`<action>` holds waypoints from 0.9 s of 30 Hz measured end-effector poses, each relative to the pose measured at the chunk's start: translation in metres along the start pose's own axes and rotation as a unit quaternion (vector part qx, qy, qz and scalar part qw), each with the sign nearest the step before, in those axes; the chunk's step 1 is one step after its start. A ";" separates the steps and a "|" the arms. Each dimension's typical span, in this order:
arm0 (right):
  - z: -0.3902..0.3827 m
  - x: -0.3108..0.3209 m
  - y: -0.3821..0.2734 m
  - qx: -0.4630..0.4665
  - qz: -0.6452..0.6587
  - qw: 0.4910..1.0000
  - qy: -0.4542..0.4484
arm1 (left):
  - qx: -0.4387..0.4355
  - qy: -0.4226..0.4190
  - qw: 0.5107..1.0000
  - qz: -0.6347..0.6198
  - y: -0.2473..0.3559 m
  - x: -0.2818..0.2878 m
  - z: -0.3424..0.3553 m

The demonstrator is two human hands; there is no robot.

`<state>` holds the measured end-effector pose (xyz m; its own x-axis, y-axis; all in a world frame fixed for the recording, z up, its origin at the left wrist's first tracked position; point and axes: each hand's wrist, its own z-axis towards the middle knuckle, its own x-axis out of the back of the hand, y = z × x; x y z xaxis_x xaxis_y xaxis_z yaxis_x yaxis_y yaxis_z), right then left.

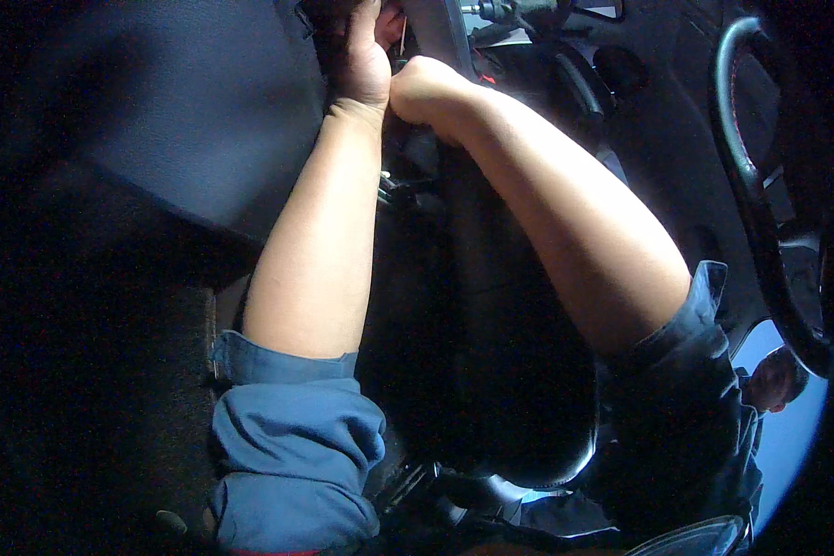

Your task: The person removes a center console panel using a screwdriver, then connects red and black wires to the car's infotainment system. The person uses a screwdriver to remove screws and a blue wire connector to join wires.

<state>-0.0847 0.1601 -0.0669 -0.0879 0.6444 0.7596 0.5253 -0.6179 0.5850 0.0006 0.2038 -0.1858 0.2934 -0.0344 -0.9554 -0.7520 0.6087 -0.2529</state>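
Observation:
My left hand (366, 60) reaches up into a dark gap beside a large grey padded panel (185, 102). Its thumb points away from me and a curled finger shows in shadow; what the hand grips is hidden. Next to it, my right hand (422, 88) is bent sharply at the wrist, its fingers out of sight behind the back of the hand. The two hands nearly touch at the wrists. A thin light strip (403, 35) shows in the gap just beyond them. Along the gap's right side runs a grey trim piece (440, 32).
This is a vehicle interior. At the right stands a steering wheel (737, 111) with red stitching. A dark tool-like object (519, 11) with a metal shaft lies at the top. Small metal fittings (394, 188) sit below my hands. Another person (774, 380) is at the right edge.

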 end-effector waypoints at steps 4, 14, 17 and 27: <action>0.001 0.002 0.001 -0.037 0.044 0.998 -0.028 | 0.020 0.008 0.999 -0.030 0.000 0.000 -0.001; -0.002 0.007 0.002 -0.078 0.125 0.989 -0.027 | 0.031 0.017 0.999 -0.039 0.002 -0.003 -0.001; -0.004 0.009 -0.001 -0.061 0.123 0.990 -0.025 | 0.037 0.007 0.998 -0.052 0.004 -0.002 0.001; 0.011 0.006 0.022 0.076 0.081 0.994 0.002 | 0.033 0.002 0.999 -0.039 0.008 -0.008 -0.004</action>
<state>-0.0643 0.1554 -0.0529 0.0051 0.5393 0.8421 0.6539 -0.6389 0.4052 -0.0101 0.2057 -0.1808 0.3471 -0.0867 -0.9338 -0.6870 0.6543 -0.3161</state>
